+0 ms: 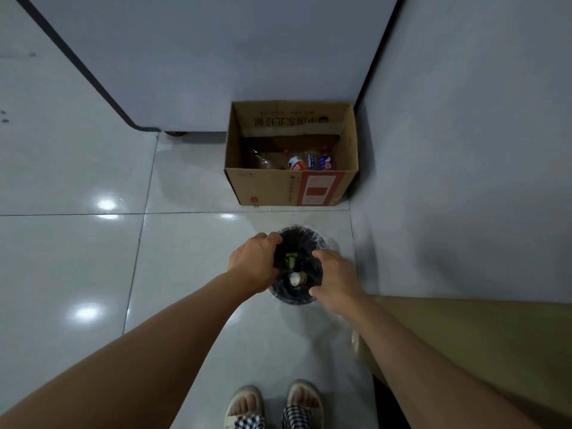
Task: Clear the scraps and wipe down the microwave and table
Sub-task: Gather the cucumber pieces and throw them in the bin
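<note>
A small round bin (pixel 305 235) lined with a dark bag stands on the tiled floor in front of my feet. Inside it lie green scraps (pixel 291 260) and a white crumpled lump (pixel 295 278). My left hand (pixel 255 261) grips the bag's edge at the bin's left side, fingers curled over the rim. My right hand (pixel 334 278) grips the bag at the right side, fingers curled inward. Both arms reach down over the bin. The microwave and the table top are out of sight.
An open cardboard box (pixel 292 184) with several plastic bottles stands against the wall behind the bin. A large grey appliance (pixel 216 57) on castors fills the back. A wall runs along the right, with a tan surface (pixel 483 342) at lower right.
</note>
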Motion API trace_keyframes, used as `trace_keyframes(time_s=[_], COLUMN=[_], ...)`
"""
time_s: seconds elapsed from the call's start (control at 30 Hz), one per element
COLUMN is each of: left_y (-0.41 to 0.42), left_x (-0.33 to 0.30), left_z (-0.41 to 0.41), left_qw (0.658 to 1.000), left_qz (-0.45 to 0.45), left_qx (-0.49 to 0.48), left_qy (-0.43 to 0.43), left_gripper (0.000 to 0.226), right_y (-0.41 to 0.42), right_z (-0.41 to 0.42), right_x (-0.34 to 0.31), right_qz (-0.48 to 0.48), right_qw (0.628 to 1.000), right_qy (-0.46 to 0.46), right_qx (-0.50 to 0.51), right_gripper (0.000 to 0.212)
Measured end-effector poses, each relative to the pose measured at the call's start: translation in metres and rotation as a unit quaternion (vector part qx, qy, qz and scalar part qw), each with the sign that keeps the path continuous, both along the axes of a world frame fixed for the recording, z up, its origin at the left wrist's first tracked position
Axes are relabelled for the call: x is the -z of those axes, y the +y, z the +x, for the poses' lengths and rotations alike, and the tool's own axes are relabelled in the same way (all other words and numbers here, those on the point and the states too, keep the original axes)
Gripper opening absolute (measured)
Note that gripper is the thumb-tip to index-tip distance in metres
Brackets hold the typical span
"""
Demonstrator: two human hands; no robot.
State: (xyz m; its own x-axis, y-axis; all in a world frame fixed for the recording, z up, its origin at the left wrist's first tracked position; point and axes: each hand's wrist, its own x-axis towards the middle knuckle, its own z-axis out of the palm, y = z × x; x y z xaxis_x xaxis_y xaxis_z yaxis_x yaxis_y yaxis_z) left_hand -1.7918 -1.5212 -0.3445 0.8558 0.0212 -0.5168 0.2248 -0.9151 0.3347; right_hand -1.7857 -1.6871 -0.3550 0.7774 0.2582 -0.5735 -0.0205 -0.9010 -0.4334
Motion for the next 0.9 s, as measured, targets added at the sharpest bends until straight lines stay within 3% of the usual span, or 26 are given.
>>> trace_keyframes(time_s=[0.53,0.8,0.9], left_y=[0.043,0.065,0.073], left_x=[-0.253,-0.371,-0.414], left_z=[-0.034,-0.042,-0.044], left_qw=[0.998,0.994,0.991], left_qz=[0.039,0.066,0.079], left_qx=[-0.041,-0.051,-0.064], left_qy=[-0.032,-0.07,-0.089], left_gripper=[0.063,0.057,0.059], right_y=[0.025,0.053,0.062], right_z=[-0.013,-0.009,-0.007], right_x=[-0.267,-0.375,-0.411], right_qz=[-0.011,0.001,0.004], right_qw=[0.995,0.978,0.971], right_qy=[-0.052,-0.129,-0.147], right_qx=[-0.081,-0.161,-0.189], right_gripper=[0.073,0.065,0.072])
